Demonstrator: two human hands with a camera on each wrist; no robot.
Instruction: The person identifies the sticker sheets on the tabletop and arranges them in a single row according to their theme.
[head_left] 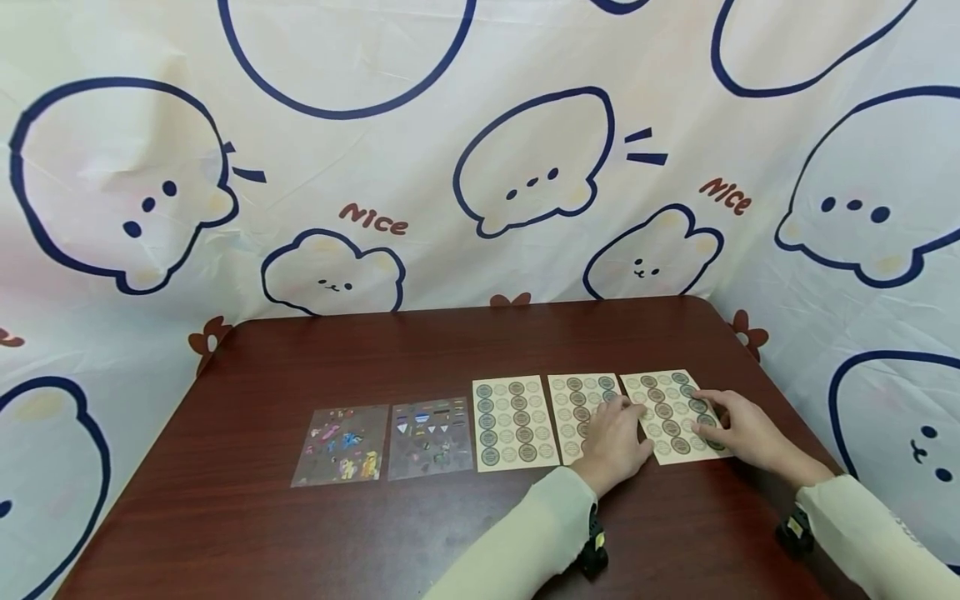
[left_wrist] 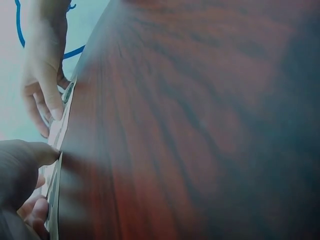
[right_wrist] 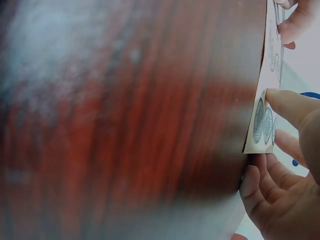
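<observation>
Three cream sheets of round stickers lie side by side on the table. My left hand (head_left: pixel 611 446) rests over the right part of the middle sticker sheet (head_left: pixel 564 410), its thumb close to the gap beside the right-hand sheet. The right-hand sticker sheet (head_left: pixel 663 429) lies slightly askew, and my right hand (head_left: pixel 750 429) touches its right side with thumb and fingertips. In the right wrist view, the right thumb (right_wrist: pixel 287 102) lies on the sheet near its corner, with the other fingers beyond the edge. Left of the hands lies the third sticker sheet (head_left: pixel 516 421), untouched.
Two clear sticker sheets lie further left, one with colourful figures (head_left: pixel 341 446), one with small shapes (head_left: pixel 431 437). The dark wood table (head_left: pixel 337 533) meets a printed cloth backdrop (head_left: pixel 420 167) at the back and sides. Dark wrist devices (head_left: pixel 592 546) sit at both cuffs.
</observation>
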